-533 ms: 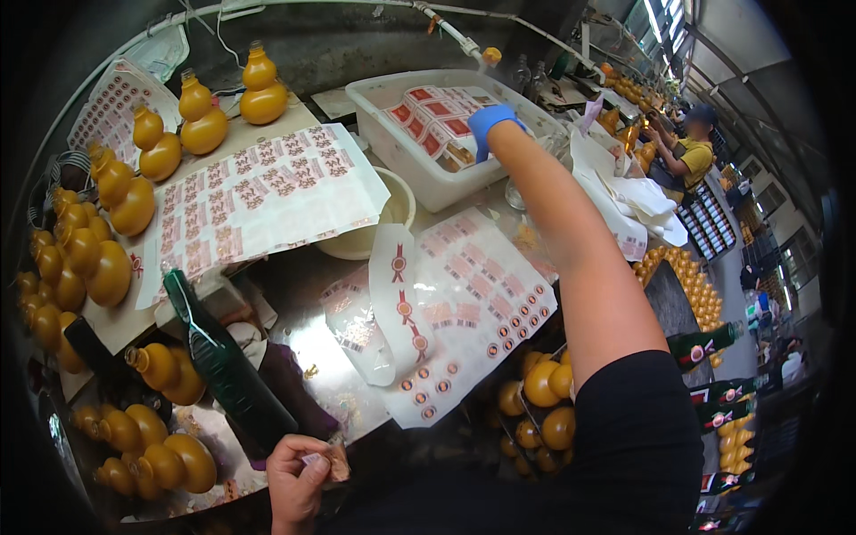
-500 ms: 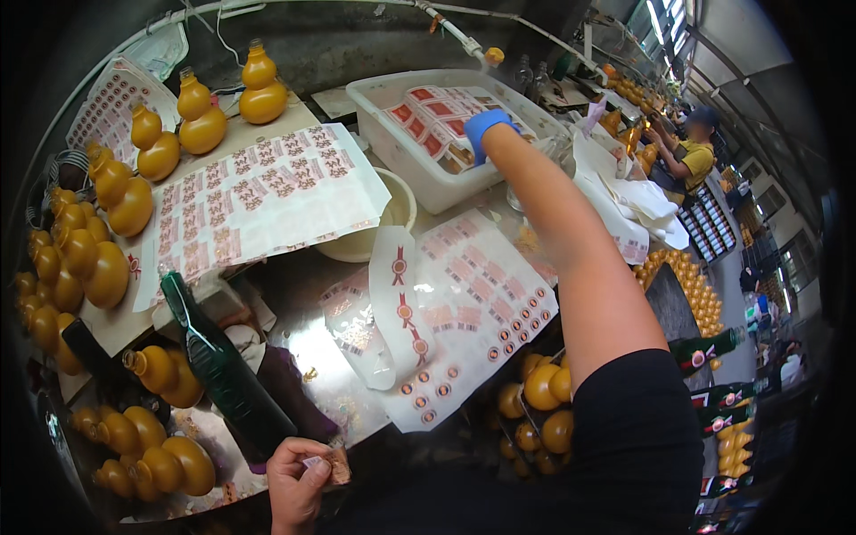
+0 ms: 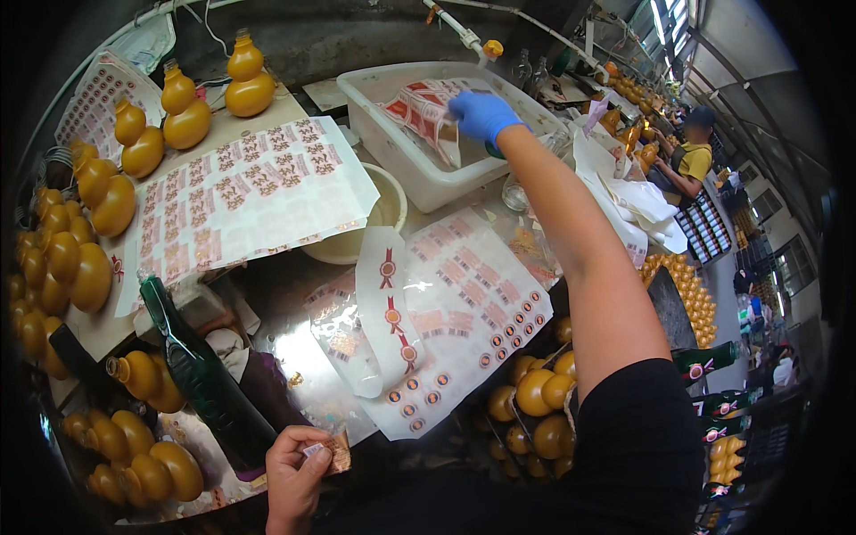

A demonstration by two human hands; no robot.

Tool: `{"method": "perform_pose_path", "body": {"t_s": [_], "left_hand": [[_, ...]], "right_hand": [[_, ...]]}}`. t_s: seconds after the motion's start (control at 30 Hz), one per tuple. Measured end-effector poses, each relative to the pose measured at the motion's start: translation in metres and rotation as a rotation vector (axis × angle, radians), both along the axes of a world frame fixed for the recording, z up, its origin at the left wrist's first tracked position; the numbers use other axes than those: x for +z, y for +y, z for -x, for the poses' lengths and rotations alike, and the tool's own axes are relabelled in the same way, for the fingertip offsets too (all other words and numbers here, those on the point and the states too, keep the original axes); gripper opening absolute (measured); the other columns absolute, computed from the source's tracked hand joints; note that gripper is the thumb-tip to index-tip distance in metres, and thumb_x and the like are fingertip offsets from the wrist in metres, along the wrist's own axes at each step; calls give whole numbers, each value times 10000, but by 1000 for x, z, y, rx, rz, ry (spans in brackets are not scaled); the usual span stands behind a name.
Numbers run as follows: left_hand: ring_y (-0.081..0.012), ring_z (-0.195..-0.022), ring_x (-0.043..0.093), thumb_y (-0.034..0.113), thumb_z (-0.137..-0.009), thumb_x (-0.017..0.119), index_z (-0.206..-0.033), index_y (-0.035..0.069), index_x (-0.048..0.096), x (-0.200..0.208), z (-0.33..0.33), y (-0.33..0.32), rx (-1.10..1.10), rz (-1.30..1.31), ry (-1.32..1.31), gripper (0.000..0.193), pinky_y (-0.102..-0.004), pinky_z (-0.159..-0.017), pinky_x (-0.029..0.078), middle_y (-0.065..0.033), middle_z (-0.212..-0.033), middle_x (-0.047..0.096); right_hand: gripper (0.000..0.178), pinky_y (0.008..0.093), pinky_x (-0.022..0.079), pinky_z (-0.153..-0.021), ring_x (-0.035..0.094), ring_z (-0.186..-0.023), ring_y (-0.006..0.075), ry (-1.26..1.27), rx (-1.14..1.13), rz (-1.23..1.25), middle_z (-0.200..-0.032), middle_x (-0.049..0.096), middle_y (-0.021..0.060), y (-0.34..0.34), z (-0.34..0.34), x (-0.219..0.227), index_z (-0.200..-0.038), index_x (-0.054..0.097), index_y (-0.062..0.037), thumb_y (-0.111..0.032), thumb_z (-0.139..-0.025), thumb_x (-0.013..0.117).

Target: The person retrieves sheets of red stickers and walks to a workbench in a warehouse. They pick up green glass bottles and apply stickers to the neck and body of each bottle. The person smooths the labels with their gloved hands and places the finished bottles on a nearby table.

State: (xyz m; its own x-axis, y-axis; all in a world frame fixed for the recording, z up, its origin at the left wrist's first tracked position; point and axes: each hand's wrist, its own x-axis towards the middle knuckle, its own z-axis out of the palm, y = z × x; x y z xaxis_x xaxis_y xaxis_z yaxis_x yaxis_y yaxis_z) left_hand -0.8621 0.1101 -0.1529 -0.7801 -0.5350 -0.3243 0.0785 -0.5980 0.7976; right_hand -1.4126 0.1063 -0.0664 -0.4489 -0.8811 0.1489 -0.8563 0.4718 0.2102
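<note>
My right hand (image 3: 486, 117), in a blue glove, is at the white plastic tub (image 3: 379, 134) at the back. Its fingers close on the edge of a sheet of red and white labels (image 3: 426, 112), part of which is folded up above the tub floor. At the lower edge, my bare left hand (image 3: 296, 468) pinches a small brownish, gold-flecked piece (image 3: 340, 453), with a bit of white printed label under the thumb. A dark green glass bottle (image 3: 209, 383) leans just beyond the left hand.
Sheets of printed labels (image 3: 473, 285) lie on the metal table. More sheets (image 3: 241, 192) cover a board at left, beside several amber gourd-shaped bottles (image 3: 114, 205). A round white bucket (image 3: 392, 192) stands by the tub. At far right, a person in yellow (image 3: 691, 165) works among bottles.
My right hand has risen slightly from inside the tub, pulling the label sheet up and folding it. The left hand keeps its hold; the view has shifted slightly.
</note>
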Motion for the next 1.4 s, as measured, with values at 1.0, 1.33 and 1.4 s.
{"method": "perform_pose_path", "body": {"t_s": [1.0, 1.33, 1.4], "left_hand": [[-351, -1327, 277, 272, -907, 573, -1211, 33, 442, 32, 264, 31, -112, -593, 657, 408, -489, -1080, 289, -229, -1391, 255], [-323, -1153, 463, 288, -949, 479, -1178, 82, 476, 32, 296, 17, -149, -473, 636, 308, -478, -1013, 364, -146, -1179, 511], [-318, -1188, 444, 261, -957, 467, -1216, 53, 457, 44, 303, 0, -91, -512, 641, 332, -492, -1027, 356, -180, -1220, 495]], "right_hand": [[123, 339, 505, -638, 652, -654, 259, -224, -138, 1332, -698, 650, 128, 117, -209, 58, -741, 624, -50, -172, -722, 636], [94, 327, 495, -660, 637, -679, 222, -247, -40, 1579, -737, 647, 123, 137, -227, 18, -817, 607, -27, -91, -748, 612], [81, 325, 494, -659, 635, -684, 226, -285, -74, 1564, -746, 645, 112, 144, -226, 5, -814, 609, -40, -75, -741, 617]]}}
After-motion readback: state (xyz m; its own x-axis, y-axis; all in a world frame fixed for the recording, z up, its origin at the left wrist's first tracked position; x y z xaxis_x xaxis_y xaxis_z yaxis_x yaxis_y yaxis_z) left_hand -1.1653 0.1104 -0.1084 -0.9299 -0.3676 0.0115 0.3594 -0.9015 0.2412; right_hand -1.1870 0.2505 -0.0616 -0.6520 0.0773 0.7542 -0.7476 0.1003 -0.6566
